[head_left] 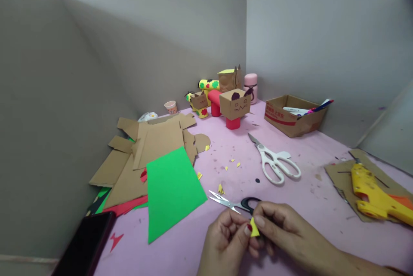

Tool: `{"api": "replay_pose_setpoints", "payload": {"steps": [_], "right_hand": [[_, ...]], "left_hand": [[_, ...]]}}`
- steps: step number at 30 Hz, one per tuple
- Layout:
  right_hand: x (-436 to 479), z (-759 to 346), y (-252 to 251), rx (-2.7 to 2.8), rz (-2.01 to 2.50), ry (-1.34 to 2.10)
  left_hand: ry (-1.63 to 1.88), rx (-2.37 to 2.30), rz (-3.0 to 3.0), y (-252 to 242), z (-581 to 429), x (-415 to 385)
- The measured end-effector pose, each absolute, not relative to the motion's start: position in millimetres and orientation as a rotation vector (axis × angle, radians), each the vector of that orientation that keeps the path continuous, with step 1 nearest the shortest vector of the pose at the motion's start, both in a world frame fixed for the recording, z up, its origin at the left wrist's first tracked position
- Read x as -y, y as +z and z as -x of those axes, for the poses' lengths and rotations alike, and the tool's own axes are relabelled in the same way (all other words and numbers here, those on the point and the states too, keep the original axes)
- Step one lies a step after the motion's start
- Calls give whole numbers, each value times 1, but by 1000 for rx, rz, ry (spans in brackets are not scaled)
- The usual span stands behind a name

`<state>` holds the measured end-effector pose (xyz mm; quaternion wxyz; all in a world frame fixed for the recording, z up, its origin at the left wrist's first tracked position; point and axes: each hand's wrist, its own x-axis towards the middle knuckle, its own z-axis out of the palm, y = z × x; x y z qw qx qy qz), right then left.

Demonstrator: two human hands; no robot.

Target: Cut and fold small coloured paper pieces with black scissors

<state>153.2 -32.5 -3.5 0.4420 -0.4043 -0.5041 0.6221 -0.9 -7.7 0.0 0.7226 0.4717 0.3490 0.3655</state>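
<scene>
The pink desk (180,246) carries everything, so take the black-handled scissors (240,205) on it as your landmark. Left of them and farther off spread cut cardboard sheets (161,142); just left of the blades a green sheet (172,198) overlaps the cardboard. Beyond the scissors to the right stands the pen box (278,117), and farther left from it, the red figure with a cardboard head (232,106). Well to their right lies the yellow glue gun (371,194), with the white scissors (270,156) beyond them.

On your side of the landmark, your left hand (227,237) and right hand (287,228) pinch one small yellow piece (254,229) between thumbs and fingers. The black handles sit right behind your right fingers; whether they touch, you cannot tell from this view. They crowd that side most.

The piece looks very light, thin and bendable, likely easy to crease or tear, so a soft fingertip pinch at its edges should suit it; a hard squeeze may fold it. Tiniest are the yellow scraps (221,189), the nearest just past the blades.
</scene>
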Motion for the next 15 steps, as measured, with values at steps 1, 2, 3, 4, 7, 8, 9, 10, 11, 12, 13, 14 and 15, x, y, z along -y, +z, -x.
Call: {"api": "replay_pose_setpoints", "payload": {"steps": [1,2,3,4,7,8,9,10,11,12,13,14,15], "right_hand": [[33,-153,-3,1255,1007,1542],[33,-154,-3,1259,1014,1533],[33,-154,-2,1264,1020,1520],[33,-154,-2,1272,1021,1507],[33,-156,0,1291,994,1487],[33,-156,0,1298,994,1477],[33,-157,0,1304,1002,1463],[33,-157,0,1311,1018,1449],[33,-157,0,1318,1037,1436],[33,-157,0,1323,1050,1434],[32,-157,0,1325,1053,1440],[32,-157,0,1325,1053,1449],[32,-156,1,1324,1052,1458]], "left_hand": [[801,-772,-1052,1,1,8],[797,-771,-1057,1,0,9],[795,-763,-1057,0,0,9],[792,-748,-1054,-1,-1,9],[717,-683,-1015,-10,-3,7],[660,-662,-977,-13,-3,7],[597,-649,-922,-15,-4,7],[539,-645,-861,-16,-4,7],[495,-650,-807,-16,-4,8],[466,-661,-770,-14,-4,8],[453,-678,-757,-12,-4,9],[450,-698,-779,-9,-3,10],[458,-721,-833,-6,-3,11]]}}
